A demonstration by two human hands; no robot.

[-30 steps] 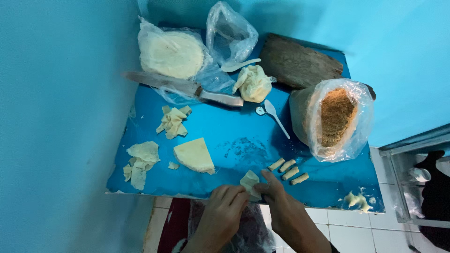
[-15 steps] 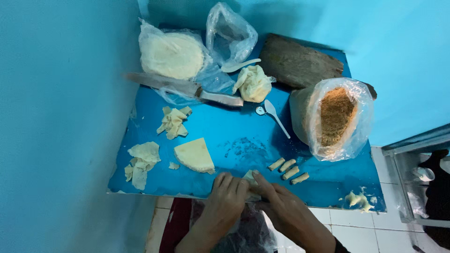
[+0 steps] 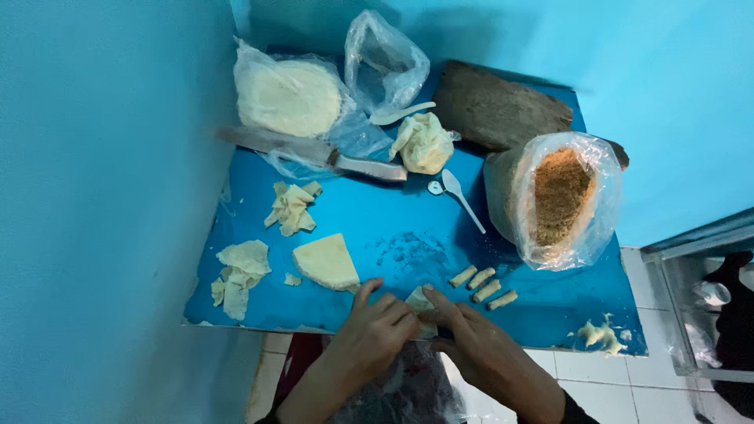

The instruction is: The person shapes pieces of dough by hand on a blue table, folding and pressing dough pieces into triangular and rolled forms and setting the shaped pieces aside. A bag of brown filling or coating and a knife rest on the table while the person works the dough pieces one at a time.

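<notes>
Both hands meet at the near edge of the blue table (image 3: 408, 212): left hand (image 3: 377, 330) and right hand (image 3: 479, 345) pinch a pale dough wrapper (image 3: 418, 301), grip narrow. It looks soft, thin, tearable; best held by its edges. Four finished rolls (image 3: 483, 287) lie just right.

Dough wrapper piece (image 3: 419, 301): pale cream, thin, partly folded. It lies at the near edge of the blue table (image 3: 408, 212), largely covered, only its upper corner visible.
</notes>
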